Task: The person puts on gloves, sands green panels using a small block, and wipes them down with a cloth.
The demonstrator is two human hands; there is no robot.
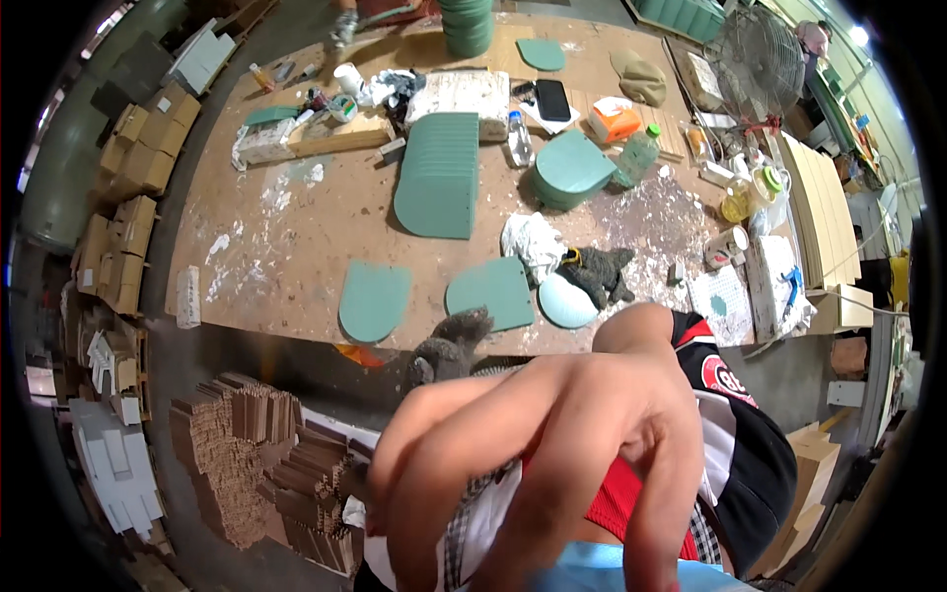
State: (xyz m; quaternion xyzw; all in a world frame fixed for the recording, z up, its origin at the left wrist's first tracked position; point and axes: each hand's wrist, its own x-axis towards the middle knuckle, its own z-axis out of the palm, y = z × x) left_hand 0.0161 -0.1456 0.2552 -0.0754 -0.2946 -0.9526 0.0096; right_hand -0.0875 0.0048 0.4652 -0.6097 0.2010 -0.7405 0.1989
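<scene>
My bare right hand (552,424) is raised close to the head view, its arm bent and its fingers spread downward. Nothing shows in it, though the fingertips are blurred or cut off. Behind it, at the table's near edge, is my left hand (449,347) in a dark grey glove, partly covered; its grip is hidden. Beside it on the table lie a green panel with one rounded side (490,294) and a similar green panel (375,301). A loose dark grey glove (600,274) rests by a white cloth (533,245) and a pale green rounded piece (567,300).
Stacked green panels (439,178) and another green stack (574,166) stand mid-table. Around them are a phone (552,101), an orange tissue pack (614,119), and a green-capped bottle (638,156). A fan (755,67) stands far right; brown strips (232,444) are piled below left.
</scene>
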